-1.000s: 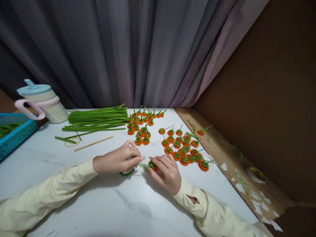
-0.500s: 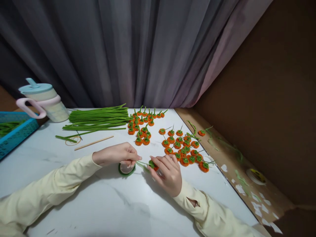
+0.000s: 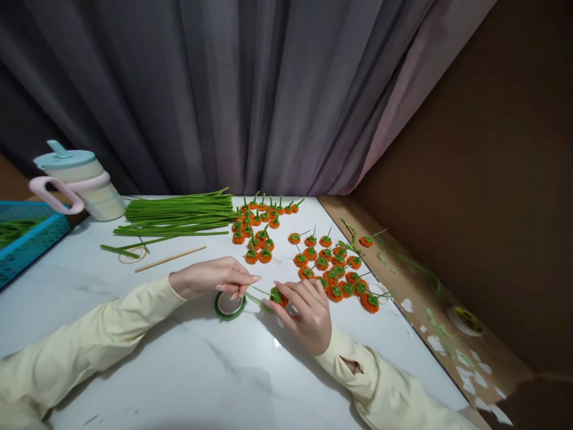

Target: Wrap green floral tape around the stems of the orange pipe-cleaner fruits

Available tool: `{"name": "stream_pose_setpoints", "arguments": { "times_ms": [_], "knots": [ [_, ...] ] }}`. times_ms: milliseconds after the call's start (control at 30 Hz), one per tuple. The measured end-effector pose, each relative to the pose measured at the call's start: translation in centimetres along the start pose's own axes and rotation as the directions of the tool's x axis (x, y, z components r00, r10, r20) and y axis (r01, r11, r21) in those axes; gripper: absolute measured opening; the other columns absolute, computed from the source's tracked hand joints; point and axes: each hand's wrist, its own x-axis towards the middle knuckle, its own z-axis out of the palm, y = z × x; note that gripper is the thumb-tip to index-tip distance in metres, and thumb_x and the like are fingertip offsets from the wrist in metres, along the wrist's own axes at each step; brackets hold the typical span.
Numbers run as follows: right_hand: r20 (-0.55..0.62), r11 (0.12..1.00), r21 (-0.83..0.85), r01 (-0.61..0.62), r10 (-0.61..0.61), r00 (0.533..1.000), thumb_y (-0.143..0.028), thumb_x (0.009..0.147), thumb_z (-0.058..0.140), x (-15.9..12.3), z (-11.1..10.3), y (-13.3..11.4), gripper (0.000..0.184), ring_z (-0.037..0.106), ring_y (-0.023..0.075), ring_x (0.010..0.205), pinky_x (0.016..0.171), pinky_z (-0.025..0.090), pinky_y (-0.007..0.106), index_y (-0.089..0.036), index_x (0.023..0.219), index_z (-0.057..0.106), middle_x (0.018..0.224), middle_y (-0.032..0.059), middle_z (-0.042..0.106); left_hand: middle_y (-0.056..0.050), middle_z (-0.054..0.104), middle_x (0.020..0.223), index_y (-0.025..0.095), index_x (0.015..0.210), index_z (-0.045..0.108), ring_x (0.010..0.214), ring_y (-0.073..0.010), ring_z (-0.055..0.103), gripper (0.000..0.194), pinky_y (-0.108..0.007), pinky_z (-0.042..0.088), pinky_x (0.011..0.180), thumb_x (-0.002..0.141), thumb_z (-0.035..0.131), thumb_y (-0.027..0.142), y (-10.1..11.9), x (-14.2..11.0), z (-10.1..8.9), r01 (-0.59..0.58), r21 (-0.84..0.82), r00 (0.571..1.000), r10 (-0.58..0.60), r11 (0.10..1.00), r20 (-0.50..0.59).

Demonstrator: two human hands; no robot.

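My right hand (image 3: pixel 308 310) is closed around a small orange pipe-cleaner persimmon with a green top (image 3: pixel 276 296); its fingers hide most of it. From the top a thin green stem (image 3: pixel 262 291) runs left to the pinched thumb and forefinger of my left hand (image 3: pixel 219 278). Below the stem, a light green strip of tape (image 3: pixel 258 301) slants between the two hands. A roll of green tape (image 3: pixel 230 306) lies flat on the table just under my left fingers.
Finished orange persimmons (image 3: pixel 333 269) stand in groups beyond and right of my hands. Green pipe cleaners (image 3: pixel 179 212) are piled at the back, with a wooden stick (image 3: pixel 170 258) nearer. At left are a tumbler (image 3: pixel 96 191) and a blue basket (image 3: pixel 33 251). Paper scraps litter the brown ledge (image 3: pixel 416 292).
My left fingertips have shifted very slightly and the thumb and forefinger look straighter along the stem. The right hand has tilted a little, showing more of the persimmon.
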Motion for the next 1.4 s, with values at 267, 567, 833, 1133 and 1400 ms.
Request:
{"name": "stream_pose_setpoints", "arguments": {
  "times_ms": [267, 567, 833, 1133, 1400],
  "knots": [
    [0.021, 0.999, 0.018, 0.027, -0.028, 0.999, -0.034, 0.083, 0.063, 0.0, -0.1, 0.1, 0.021, 0.052, 0.0146, 0.061, 0.064, 0.034, 0.031, -0.015, 0.092, 0.064, 0.069, 0.0034, 0.067, 0.009, 0.026, 0.031, 0.014, 0.052, 0.056, 0.038, -0.0062, 0.022, 0.043, -0.023, 0.032, 0.054, 0.073, 0.063, 0.051, -0.4, 0.2, 0.1, -0.024, -0.074, 1.0, 0.024, 0.997, 0.009],
    [0.22, 0.989, -0.089, 0.119, -0.097, 0.971, -0.051, 0.088, 0.047, -0.1, 0.0, 0.2, 0.047, 0.051, 0.0176, 0.06, 0.068, 0.036, 0.034, -0.009, 0.103, 0.063, 0.059, 0.0042, 0.062, 0.008, 0.029, 0.032, 0.014, 0.054, 0.057, 0.041, -0.0079, 0.029, 0.044, -0.023, 0.034, 0.057, 0.076, 0.06, 0.052, -0.6, 0.4, 0.4, -0.072, -0.079, 0.997, 0.073, 0.994, 0.011],
    [0.437, 0.994, -0.104, -0.021, 0.065, 0.897, -0.048, 0.094, 0.03, -2.4, -5.7, -3.1, 0.049, 0.056, 0.0171, 0.054, 0.057, 0.04, 0.031, -0.012, 0.099, 0.063, 0.058, 0.0039, 0.062, 0.006, 0.032, 0.037, 0.014, 0.053, 0.054, 0.044, -0.0094, 0.036, 0.048, -0.023, 0.028, 0.049, 0.069, 0.063, 0.059, 3.6, 3.2, -0.3, -0.119, 0.225, 0.993, 0.114, 0.967, 0.037],
    [0.27, 0.846, 0.203, -0.493, 0.436, 0.859, -0.034, 0.095, 0.039, -10.0, -8.1, -3.6, 0.029, 0.063, 0.0139, 0.058, 0.056, 0.051, 0.021, -0.019, 0.102, 0.063, 0.071, 0.0035, 0.068, 0.001, 0.048, 0.041, 0.014, 0.05, 0.059, 0.042, -0.0094, 0.037, 0.039, -0.025, 0.024, 0.046, 0.061, 0.072, 0.049, 12.0, 8.6, -1.3, -0.146, 0.589, 0.98, 0.196, 0.795, -0.022],
    [0.186, 0.807, 0.307, -0.504, 0.469, 0.863, -0.038, 0.094, 0.038, -9.7, -8.2, -3.6, 0.036, 0.061, 0.0125, 0.052, 0.053, 0.05, 0.018, -0.018, 0.09, 0.068, 0.061, 0.0025, 0.066, -0.001, 0.057, 0.046, 0.012, 0.051, 0.062, 0.051, -0.0117, 0.05, 0.025, -0.024, 0.026, 0.05, 0.062, 0.072, 0.033, 18.3, 15.7, -2.5, -0.052, 0.705, 0.95, 0.252, 0.707, -0.183]
  ]
}}
